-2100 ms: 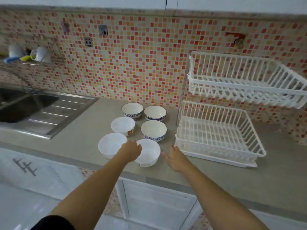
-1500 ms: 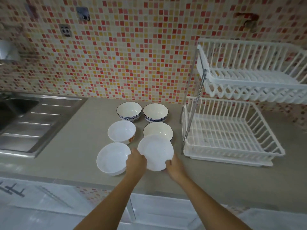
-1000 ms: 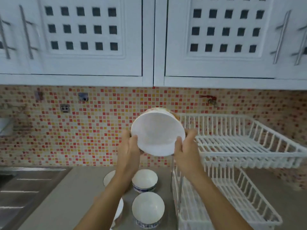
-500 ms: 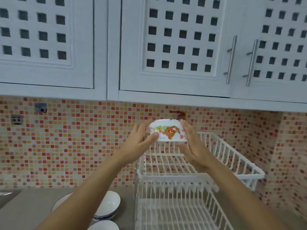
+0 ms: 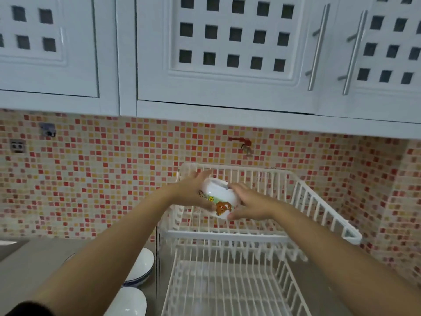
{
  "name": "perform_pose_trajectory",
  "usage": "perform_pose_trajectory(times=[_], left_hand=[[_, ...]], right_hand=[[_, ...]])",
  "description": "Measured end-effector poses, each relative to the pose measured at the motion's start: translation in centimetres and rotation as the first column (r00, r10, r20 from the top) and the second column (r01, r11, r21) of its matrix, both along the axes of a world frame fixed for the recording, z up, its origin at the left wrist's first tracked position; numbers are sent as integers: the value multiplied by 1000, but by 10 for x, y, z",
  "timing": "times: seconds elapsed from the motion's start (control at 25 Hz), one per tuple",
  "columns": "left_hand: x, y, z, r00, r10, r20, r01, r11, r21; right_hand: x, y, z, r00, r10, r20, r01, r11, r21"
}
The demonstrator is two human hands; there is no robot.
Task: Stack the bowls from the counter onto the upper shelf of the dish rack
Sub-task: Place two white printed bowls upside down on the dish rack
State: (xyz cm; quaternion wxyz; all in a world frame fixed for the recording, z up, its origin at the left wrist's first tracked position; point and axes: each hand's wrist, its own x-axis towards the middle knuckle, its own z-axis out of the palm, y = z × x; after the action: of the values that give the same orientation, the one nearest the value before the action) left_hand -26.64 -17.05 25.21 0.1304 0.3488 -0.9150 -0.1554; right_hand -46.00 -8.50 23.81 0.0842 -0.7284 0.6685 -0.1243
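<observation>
A white bowl with cartoon animal prints (image 5: 219, 199) is held between both hands inside the upper shelf (image 5: 319, 210) of the white dish rack, tilted with its base up. My left hand (image 5: 193, 192) grips its left side and my right hand (image 5: 248, 202) its right side. Whether the bowl touches the shelf bars I cannot tell. Two more bowls show on the counter at the lower left: a blue-rimmed bowl (image 5: 142, 267) and a plain white bowl (image 5: 129, 303), both partly hidden by my left forearm.
The rack's lower shelf (image 5: 227, 288) lies open beneath the upper one. White wall cabinets (image 5: 227, 53) hang close above. A mosaic tiled wall (image 5: 102, 179) is behind, with a red tap fitting (image 5: 241, 142). Grey counter (image 5: 20, 261) extends left.
Both hands lifted the cartoon bowl off the counter, turned it base up, and have lowered it into the rack's upper shelf. My view tilted up from the counter.
</observation>
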Motion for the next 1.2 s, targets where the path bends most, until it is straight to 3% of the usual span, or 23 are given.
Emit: perform_pose_trajectory(times=[0.12, 0.32, 0.64, 0.76, 1.0, 1.2], left_hand=[[-12, -6, -7, 986, 63, 155, -58, 997, -42], [-21, -14, -18, 970, 103, 220, -83, 992, -99], [-22, -12, -22, 968, 80, 237, -51, 991, -125], [-12, -7, -5, 973, 79, 217, -42, 984, -172], [77, -10, 26, 985, 172, 5, -165, 952, -256], [202, -25, -10, 904, 421, 74, -402, 896, -186]], right_hand=[[2, -10, -6, 989, -8, -147, 11, 1000, 24], [2, -16, -13, 968, -34, -250, 27, 999, -31], [3, -10, -6, 954, -37, -299, 43, 999, 15], [17, -8, 12, 966, -78, -245, 68, 996, -49], [118, -20, 37, 995, -46, -93, 8, 927, -374], [238, -45, 6, 993, 95, -75, -116, 922, -369]])
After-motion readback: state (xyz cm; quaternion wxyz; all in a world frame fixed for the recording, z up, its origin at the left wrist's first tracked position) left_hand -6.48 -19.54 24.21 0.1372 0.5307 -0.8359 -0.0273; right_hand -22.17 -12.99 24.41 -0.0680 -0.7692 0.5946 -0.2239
